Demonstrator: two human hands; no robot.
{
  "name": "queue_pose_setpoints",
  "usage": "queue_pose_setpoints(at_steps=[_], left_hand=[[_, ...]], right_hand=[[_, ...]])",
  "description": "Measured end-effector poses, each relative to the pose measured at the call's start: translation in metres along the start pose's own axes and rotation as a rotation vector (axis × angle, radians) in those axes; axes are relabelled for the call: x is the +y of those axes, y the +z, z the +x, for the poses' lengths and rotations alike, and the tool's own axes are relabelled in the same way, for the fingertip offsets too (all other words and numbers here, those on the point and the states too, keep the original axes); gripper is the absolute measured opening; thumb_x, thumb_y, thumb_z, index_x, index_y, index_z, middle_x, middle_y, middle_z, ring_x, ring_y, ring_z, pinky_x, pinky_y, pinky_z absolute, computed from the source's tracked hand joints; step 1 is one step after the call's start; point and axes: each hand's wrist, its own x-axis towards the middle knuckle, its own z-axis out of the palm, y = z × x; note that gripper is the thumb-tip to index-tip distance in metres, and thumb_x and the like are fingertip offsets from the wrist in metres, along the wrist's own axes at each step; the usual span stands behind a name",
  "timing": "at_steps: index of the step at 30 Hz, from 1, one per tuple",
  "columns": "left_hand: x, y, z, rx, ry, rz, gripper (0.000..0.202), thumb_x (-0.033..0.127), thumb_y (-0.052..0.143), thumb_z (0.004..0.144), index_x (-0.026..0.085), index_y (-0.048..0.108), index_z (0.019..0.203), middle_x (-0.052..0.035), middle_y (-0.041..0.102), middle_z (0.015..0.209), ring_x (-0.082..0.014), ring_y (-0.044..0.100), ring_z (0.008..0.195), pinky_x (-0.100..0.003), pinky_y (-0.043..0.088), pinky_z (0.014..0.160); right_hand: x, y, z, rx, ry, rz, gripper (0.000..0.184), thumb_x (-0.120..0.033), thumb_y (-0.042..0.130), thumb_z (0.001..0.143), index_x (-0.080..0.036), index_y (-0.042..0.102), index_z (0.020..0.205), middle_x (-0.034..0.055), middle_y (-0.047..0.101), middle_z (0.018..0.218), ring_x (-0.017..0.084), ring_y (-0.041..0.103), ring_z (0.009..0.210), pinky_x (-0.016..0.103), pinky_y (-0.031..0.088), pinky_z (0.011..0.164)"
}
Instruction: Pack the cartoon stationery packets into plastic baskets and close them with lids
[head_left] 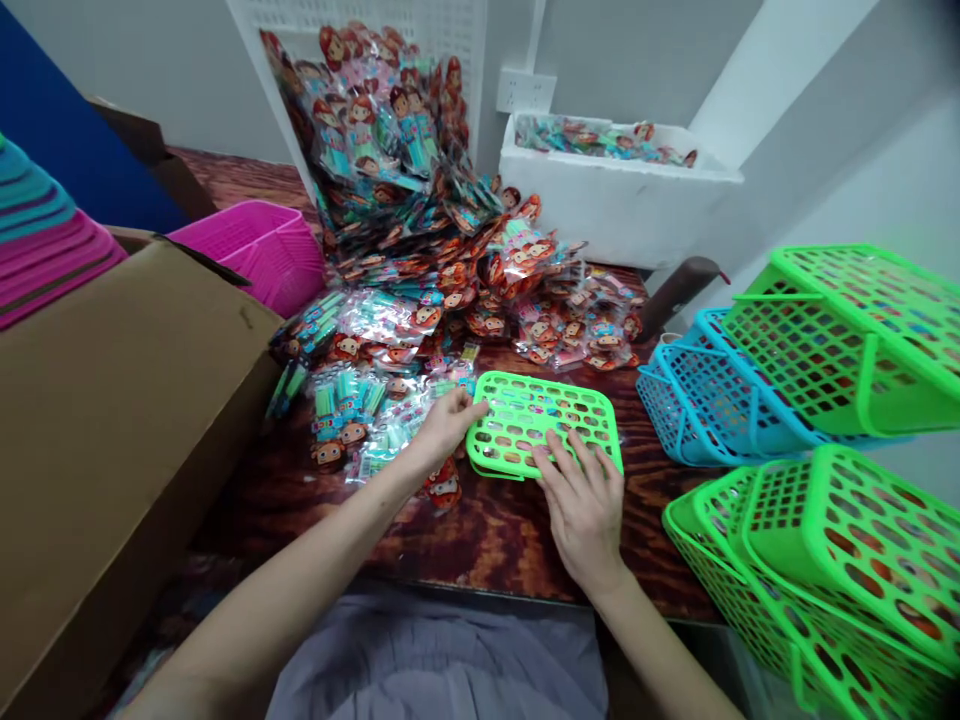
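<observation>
In front of me on the table is a green plastic basket (510, 425), its flat face of oval holes turned up. Colourful things show through the holes; I cannot make out whether that face is a lid or the bottom. My left hand (450, 428) grips its left edge, the thumb on top and the fingers curled at the side. Across the near right part of the same face lie the spread fingers of my right hand (583, 500). Beside my left hand are clear packets (349, 410) with green sticks and cartoon figures.
A heap of cartoon packets (405, 240) fills the back, leaning on a white plastic crate (472, 60). Behind it on the right stands a white foam box (600, 200). Green baskets (825, 350) and a blue basket (690, 400) are stacked right. A cardboard box (112, 430) and pink basket (262, 250) stand left.
</observation>
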Motion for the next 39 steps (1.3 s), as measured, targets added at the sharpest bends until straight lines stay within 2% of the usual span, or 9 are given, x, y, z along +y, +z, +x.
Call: queue_pose_setpoints(at_steps=[7, 12, 15, 17, 21, 23, 27, 31, 39], left_hand=[[0.008, 0.018, -0.039, 0.000, -0.179, -0.146, 0.046, 0.052, 0.074, 0.070, 0.022, 0.042, 0.080, 0.0061, 0.053, 0.050, -0.0125, 0.052, 0.036, -0.021, 0.041, 0.036], [-0.004, 0.055, -0.099, -0.164, -0.285, -0.251, 0.050, 0.057, 0.071, 0.072, 0.020, 0.046, 0.094, -0.0037, 0.068, 0.070, -0.0215, 0.071, 0.060, -0.030, 0.057, 0.054], [-0.009, 0.053, -0.112, -0.345, -0.308, -0.142, 0.046, 0.061, 0.067, 0.074, 0.019, 0.052, 0.087, -0.0063, 0.070, 0.070, -0.0200, 0.069, 0.057, -0.028, 0.053, 0.051], [-0.006, 0.036, -0.101, -0.365, -0.219, 0.053, 0.042, 0.059, 0.065, 0.074, 0.018, 0.055, 0.073, -0.0035, 0.064, 0.056, -0.0178, 0.062, 0.046, -0.026, 0.046, 0.046], [0.010, 0.011, -0.049, -0.093, 0.034, 0.185, 0.031, 0.044, 0.065, 0.074, 0.021, 0.050, 0.061, 0.0048, 0.051, 0.049, -0.0124, 0.050, 0.050, -0.022, 0.035, 0.050], [0.015, 0.017, -0.021, -0.042, 0.091, 0.160, 0.025, 0.041, 0.065, 0.073, 0.020, 0.055, 0.064, 0.0040, 0.055, 0.058, -0.0132, 0.052, 0.060, -0.022, 0.035, 0.055], [0.015, 0.051, 0.014, -0.098, 0.087, 0.057, 0.028, 0.046, 0.067, 0.068, 0.018, 0.063, 0.066, 0.0008, 0.061, 0.066, -0.0144, 0.054, 0.064, -0.023, 0.038, 0.058], [0.015, 0.068, 0.021, -0.148, -0.002, -0.063, 0.039, 0.052, 0.076, 0.057, 0.017, 0.062, 0.067, 0.0025, 0.057, 0.058, -0.0107, 0.048, 0.051, -0.023, 0.037, 0.052], [0.013, 0.053, 0.003, -0.131, -0.098, -0.166, 0.046, 0.049, 0.085, 0.050, 0.017, 0.058, 0.067, 0.0031, 0.058, 0.057, -0.0093, 0.050, 0.048, -0.021, 0.037, 0.048]], right_hand=[[0.025, 0.005, -0.008, 0.070, 0.057, 0.078, 0.045, -0.019, 0.049, 0.098, -0.030, 0.050, 0.142, 0.0059, 0.057, 0.143, 0.027, 0.042, 0.139, 0.054, 0.025, 0.114], [0.036, -0.006, -0.012, 0.230, 0.570, 0.291, 0.037, -0.036, 0.043, 0.098, -0.025, 0.065, 0.126, 0.0108, 0.050, 0.145, 0.028, 0.042, 0.136, 0.051, 0.033, 0.111], [0.033, -0.004, -0.008, 0.345, 0.853, 0.429, 0.039, -0.041, 0.053, 0.090, -0.022, 0.067, 0.121, 0.0124, 0.054, 0.126, 0.026, 0.056, 0.115, 0.044, 0.045, 0.099], [0.032, -0.002, -0.005, 0.382, 0.929, 0.494, 0.046, -0.040, 0.056, 0.085, -0.022, 0.062, 0.127, 0.0108, 0.055, 0.117, 0.024, 0.060, 0.100, 0.041, 0.050, 0.090], [0.034, -0.001, -0.002, 0.421, 0.949, 0.516, 0.053, -0.043, 0.057, 0.084, -0.019, 0.059, 0.131, 0.0096, 0.055, 0.110, 0.021, 0.060, 0.086, 0.038, 0.051, 0.081], [0.034, -0.002, -0.001, 0.423, 0.959, 0.475, 0.050, -0.045, 0.057, 0.084, -0.017, 0.064, 0.124, 0.0087, 0.054, 0.106, 0.020, 0.059, 0.081, 0.037, 0.051, 0.079], [0.034, -0.002, -0.002, 0.427, 0.947, 0.411, 0.047, -0.045, 0.055, 0.084, -0.017, 0.069, 0.120, 0.0081, 0.054, 0.102, 0.020, 0.058, 0.080, 0.039, 0.048, 0.083], [0.038, 0.001, -0.002, 0.438, 0.903, 0.356, 0.045, -0.041, 0.051, 0.085, -0.018, 0.071, 0.118, 0.0081, 0.055, 0.100, 0.023, 0.058, 0.090, 0.041, 0.045, 0.091], [0.048, -0.001, 0.007, 0.401, 0.973, 0.681, 0.042, -0.038, 0.059, 0.076, -0.017, 0.074, 0.109, 0.0067, 0.061, 0.103, 0.020, 0.060, 0.086, 0.035, 0.049, 0.081]])
